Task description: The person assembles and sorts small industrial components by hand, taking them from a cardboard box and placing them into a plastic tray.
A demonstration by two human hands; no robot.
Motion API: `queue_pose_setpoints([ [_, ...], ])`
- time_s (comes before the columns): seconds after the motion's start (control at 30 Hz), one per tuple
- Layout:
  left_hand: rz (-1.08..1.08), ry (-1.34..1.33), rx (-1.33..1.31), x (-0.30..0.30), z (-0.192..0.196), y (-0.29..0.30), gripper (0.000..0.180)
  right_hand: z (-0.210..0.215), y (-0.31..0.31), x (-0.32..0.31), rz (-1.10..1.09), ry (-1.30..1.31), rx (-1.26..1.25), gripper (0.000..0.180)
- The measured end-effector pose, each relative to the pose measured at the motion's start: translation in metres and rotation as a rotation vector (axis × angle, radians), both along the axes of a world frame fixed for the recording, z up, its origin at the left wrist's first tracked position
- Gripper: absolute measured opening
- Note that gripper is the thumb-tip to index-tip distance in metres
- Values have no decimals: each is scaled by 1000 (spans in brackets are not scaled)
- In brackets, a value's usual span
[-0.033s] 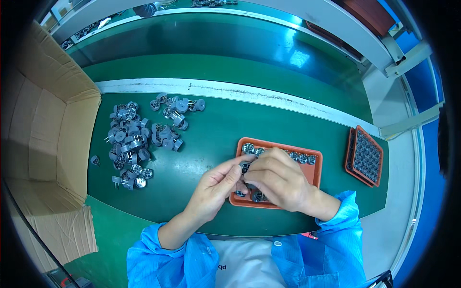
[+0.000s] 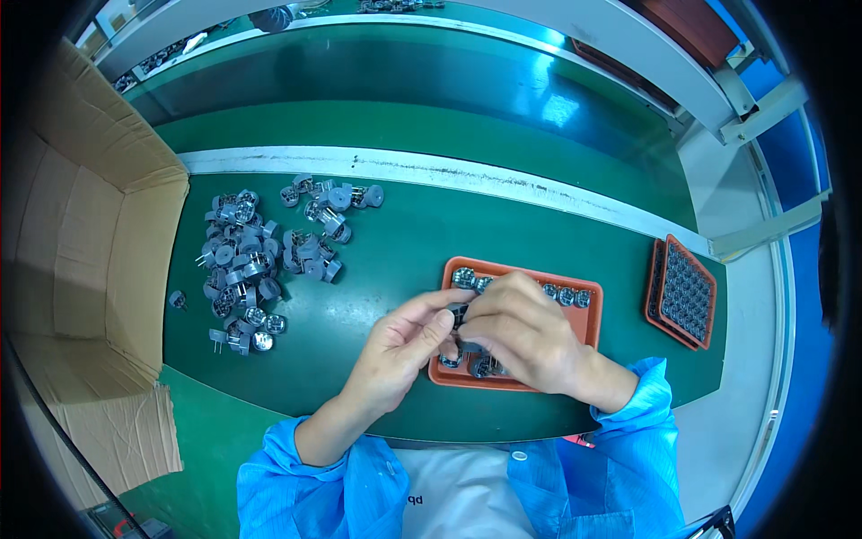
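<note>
Over an orange tray (image 2: 588, 331), my two hands meet at their fingertips. Between thumb and fingers of my left hand (image 2: 395, 355) is a small dark round part (image 2: 459, 314), partly covered. My right hand (image 2: 532, 340) has its fingers bent and closed around a grey round part (image 2: 470, 347), just below the first one; its fingers hide most of it. Similar round parts with metal pins stand in the tray: a row (image 2: 566, 296) shows along the far side, and one part (image 2: 482, 366) shows near the front edge. My hands cover the tray's middle.
A loose heap of grey round pin parts (image 2: 238, 256) lies to the left, with a smaller cluster (image 2: 332, 211) beside it. An open cardboard box (image 2: 135, 242) stands at the far left. Stacked filled orange trays (image 2: 684, 292) sit at the right. A white rail (image 2: 431, 175) crosses behind.
The fingers of my right hand have shifted slightly, and more of the grey part below them shows. My left hand has hardly moved.
</note>
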State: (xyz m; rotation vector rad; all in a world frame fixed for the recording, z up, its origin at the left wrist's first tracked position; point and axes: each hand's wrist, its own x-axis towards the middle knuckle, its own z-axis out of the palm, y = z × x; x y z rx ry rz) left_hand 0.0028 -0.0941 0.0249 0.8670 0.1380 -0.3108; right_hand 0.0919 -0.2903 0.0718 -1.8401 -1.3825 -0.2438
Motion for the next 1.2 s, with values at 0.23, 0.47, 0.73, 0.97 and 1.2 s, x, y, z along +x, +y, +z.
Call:
queue_pose_setpoints([
  [0.23, 370, -652, 501, 2, -4, -11, 42, -3, -8, -9, -165, 780, 111, 17],
  [0.47, 188, -683, 1440, -17, 12, 1, 55, -13, -25, 8, -366, 32, -302, 11],
  [0.73, 251, -798, 1595, 3, 2, -1, 27, -38, -28, 12, -395, -13, -322, 10],
  [0.97, 220, -870, 1686, 30, -15, -10, 18, -45, -27, 10, -437, -54, -314, 14],
  [1.2, 206, -851, 1664, 30, -20, -10, 16, -32, -27, 0, -399, -32, -335, 18],
])
